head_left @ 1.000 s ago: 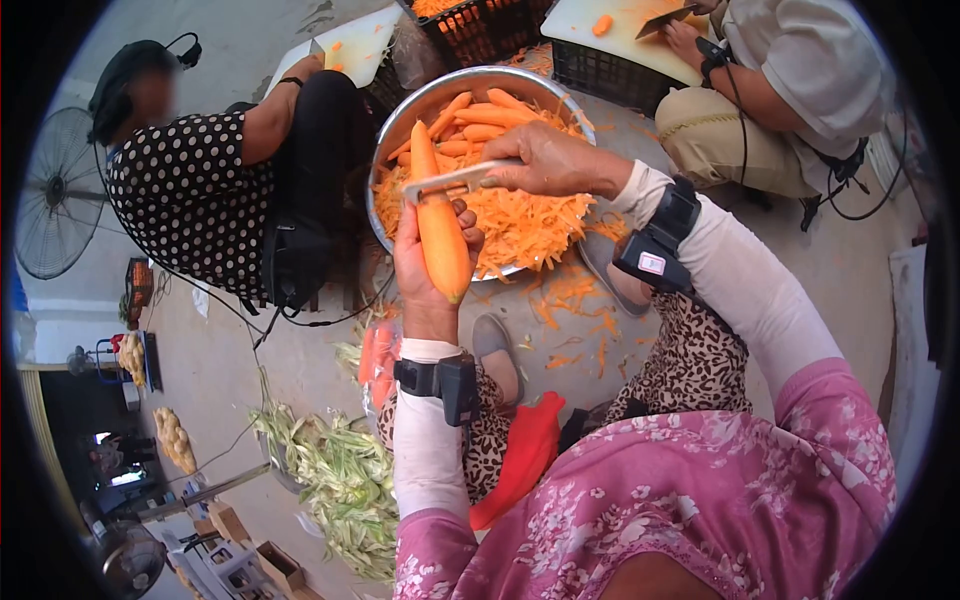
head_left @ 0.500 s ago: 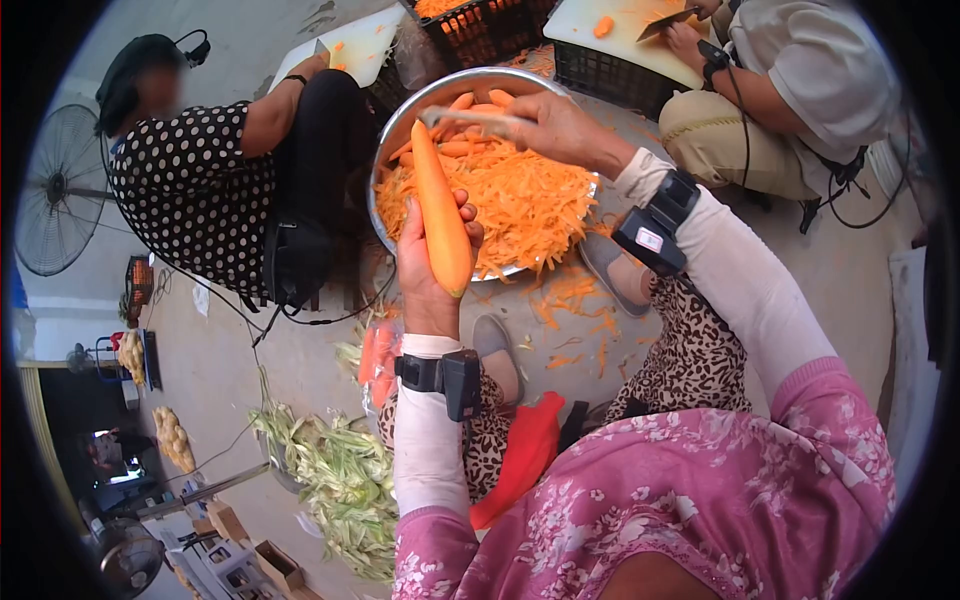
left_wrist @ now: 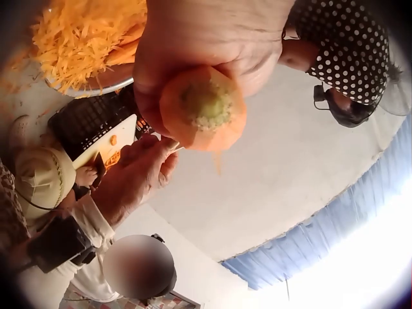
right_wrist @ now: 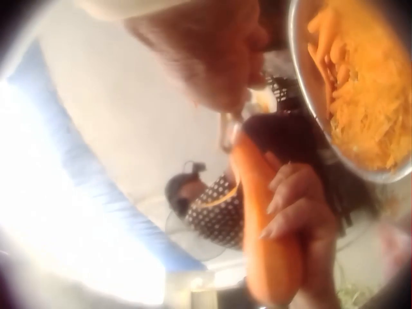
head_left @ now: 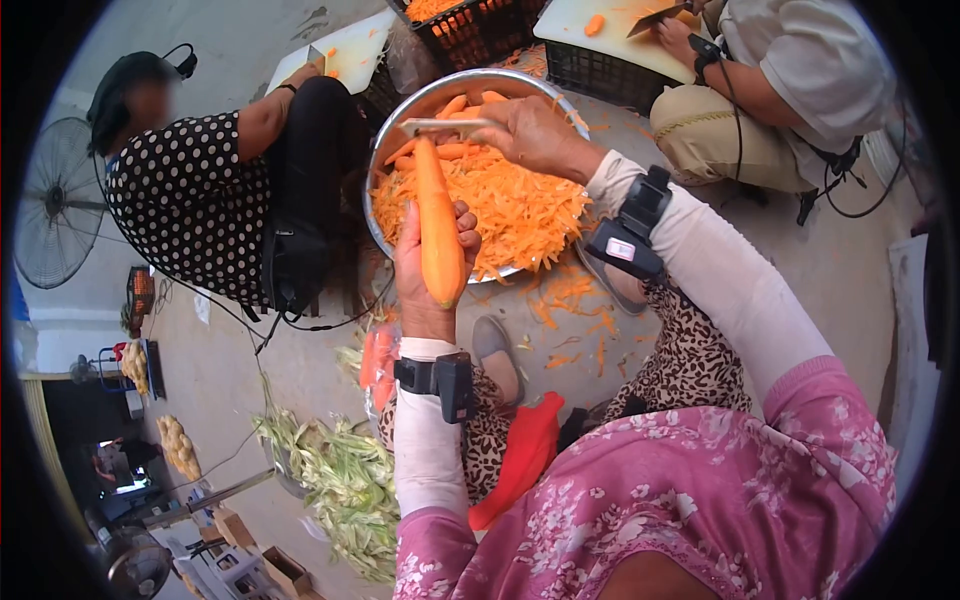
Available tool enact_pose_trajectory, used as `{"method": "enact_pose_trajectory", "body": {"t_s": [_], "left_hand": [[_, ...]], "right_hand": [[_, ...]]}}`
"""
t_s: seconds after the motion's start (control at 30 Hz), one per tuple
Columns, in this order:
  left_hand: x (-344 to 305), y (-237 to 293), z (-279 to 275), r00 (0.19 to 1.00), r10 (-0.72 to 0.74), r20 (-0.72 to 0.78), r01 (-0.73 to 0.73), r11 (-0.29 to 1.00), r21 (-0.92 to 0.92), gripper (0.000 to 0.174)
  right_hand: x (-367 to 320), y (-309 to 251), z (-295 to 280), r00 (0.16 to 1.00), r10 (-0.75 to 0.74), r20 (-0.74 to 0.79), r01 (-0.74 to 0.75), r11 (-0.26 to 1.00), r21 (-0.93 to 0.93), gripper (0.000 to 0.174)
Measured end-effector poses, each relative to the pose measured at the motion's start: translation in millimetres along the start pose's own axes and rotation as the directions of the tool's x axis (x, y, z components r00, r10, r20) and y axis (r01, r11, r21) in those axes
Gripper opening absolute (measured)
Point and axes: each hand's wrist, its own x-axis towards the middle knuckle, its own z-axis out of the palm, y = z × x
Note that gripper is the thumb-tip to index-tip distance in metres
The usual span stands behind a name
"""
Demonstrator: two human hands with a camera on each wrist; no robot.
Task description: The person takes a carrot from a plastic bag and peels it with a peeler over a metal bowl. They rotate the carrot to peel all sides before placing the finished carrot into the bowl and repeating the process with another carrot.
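Note:
A large peeled-looking carrot lies in my left hand, thumb on one side and fingers curled round the other. Its tapered tip points away from me; the blunt end with a greenish centre faces the left wrist camera. My right hand grips a pale-handled peeler, whose head lies across the carrot's tip. In the right wrist view a thin strip of peel hangs beside the carrot. Both hands are above the near side of a metal basin heaped with carrot peelings.
Whole carrots lie at the basin's far side. Two people sit beyond, at cutting boards on black crates; the right one holds a knife. Corn husks and bagged carrots lie at lower left.
The peeler was midway along the carrot, then lifted beyond its tip; now it is back across the tip. My left hand keeps its hold, with the carrot turned slightly more upright in the head view.

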Motion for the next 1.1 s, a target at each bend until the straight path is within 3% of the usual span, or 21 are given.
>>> {"method": "enact_pose_trajectory", "body": {"t_s": [0.07,0.1,0.13,0.23,0.3,0.37,0.47,0.53,0.57,0.6,0.67,0.8,0.83,0.87,0.93,1.0,1.07,1.1], "left_hand": [[2,-1,-2,0.999,-0.024,0.027,0.025,1.0,-0.018,0.041],[2,-2,-3,0.999,-0.008,-0.036,0.008,1.0,0.014,0.041],[2,-2,-4,0.995,0.014,-0.097,-0.009,0.999,0.045,0.042],[4,-5,-7,0.994,-0.009,-0.106,0.018,0.997,0.08,0.043],[2,-8,-1,0.999,-0.039,-0.025,0.041,0.996,0.082,0.043],[1,-5,0,0.997,-0.064,0.053,0.059,0.994,0.087,0.043],[1,3,-10,0.998,0.024,-0.059,-0.018,0.995,0.097,0.042],[2,6,-10,0.974,0.129,-0.188,-0.088,0.973,0.214,0.043],[3,7,-10,0.973,0.13,-0.189,-0.089,0.973,0.214,0.043],[3,8,-10,0.976,0.111,-0.187,-0.08,0.983,0.167,0.043],[1,8,-9,0.978,0.094,-0.185,-0.072,0.99,0.12,0.043],[-3,6,-6,0.97,0.136,-0.2,-0.113,0.986,0.122,0.035],[-3,6,-6,0.972,0.126,-0.199,-0.102,0.987,0.125,0.035],[-4,6,-7,0.972,0.125,-0.199,-0.101,0.987,0.125,0.035],[-4,4,-9,0.991,0.084,-0.101,-0.061,0.975,0.212,0.041],[-1,1,-11,0.995,0.03,-0.093,-0.01,0.978,0.21,0.04],[-1,-4,-7,0.996,-0.016,-0.088,0.034,0.977,0.21,0.039],[-2,-8,1,0.999,0.007,-0.054,0.007,0.968,0.249,0.04]], "right_hand": [[5,17,2,0.987,0.015,-0.159,-0.039,0.988,-0.151,0.027],[4,8,-4,0.987,0.142,-0.077,-0.154,0.973,-0.172,0.026],[4,9,-2,0.987,0.141,-0.075,-0.152,0.973,-0.173,0.026],[0,16,2,0.975,0.16,-0.152,-0.194,0.949,-0.246,0.025],[-4,23,-3,0.938,0.268,-0.218,-0.336,0.855,-0.394,0.024],[-1,38,-10,0.941,0.272,-0.2,-0.328,0.879,-0.346,0.023],[-2,21,-13,0.959,0.165,-0.23,-0.222,0.943,-0.25,0.021],[-4,-6,-19,0.957,0.29,-0.027,-0.288,0.957,0.041,0.033],[-4,6,-10,0.981,0.187,0.048,-0.191,0.975,0.117,0.037],[-6,0,-10,0.981,0.187,0.049,-0.192,0.974,0.117,0.037],[-16,-25,-13,0.927,0.072,0.368,-0.187,0.939,0.288,0.033],[-20,-31,-8,0.893,-0.007,0.45,-0.153,0.935,0.319,0.029],[-18,-31,-11,0.893,-0.006,0.451,-0.097,0.973,0.207,0.027],[-17,-29,-11,0.893,-0.006,0.45,-0.098,0.974,0.206,0.027],[-13,-24,-11,0.986,0.042,0.161,-0.051,0.997,0.055,0.026],[-4,-10,-16,0.991,0.072,0.116,-0.067,0.997,-0.046,0.026],[0,15,-14,0.981,0.043,-0.191,-0.113,0.921,-0.374,0.022],[2,20,-15,0.967,0.126,-0.22,-0.198,0.917,-0.346,0.023]]}}
